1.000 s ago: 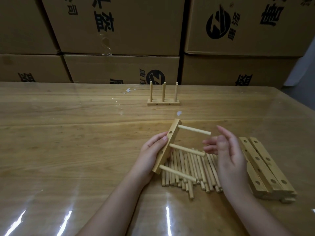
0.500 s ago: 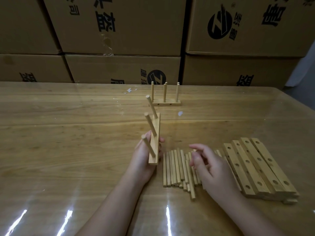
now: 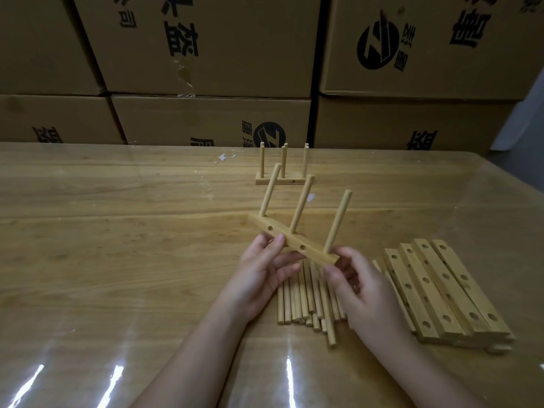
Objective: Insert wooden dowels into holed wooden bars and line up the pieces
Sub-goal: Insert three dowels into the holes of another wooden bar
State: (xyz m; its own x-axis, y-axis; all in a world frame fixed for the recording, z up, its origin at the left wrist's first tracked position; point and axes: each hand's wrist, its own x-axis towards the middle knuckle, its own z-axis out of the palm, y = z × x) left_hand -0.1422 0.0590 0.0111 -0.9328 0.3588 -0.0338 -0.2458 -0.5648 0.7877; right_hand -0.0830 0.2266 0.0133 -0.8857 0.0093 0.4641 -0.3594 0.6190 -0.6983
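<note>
You're holding the three-dowelled bar [image 3: 294, 242] above the loose dowels [image 3: 297, 298], left hand [image 3: 262, 272] pinching its middle, right hand [image 3: 362, 290] gripping its end, so inserting looks done and you're needing to stand it squarely beside the finished piece [image 3: 281, 180] across the tabletop [image 3: 117, 231].

I see bench [image 3: 88, 260]: wood grain under glossy clear sheet | behind: stacked cardboard boxes [image 3: 206, 45], black print | light: dim, glare streaks [image 3: 288, 375] near my edge
</note>
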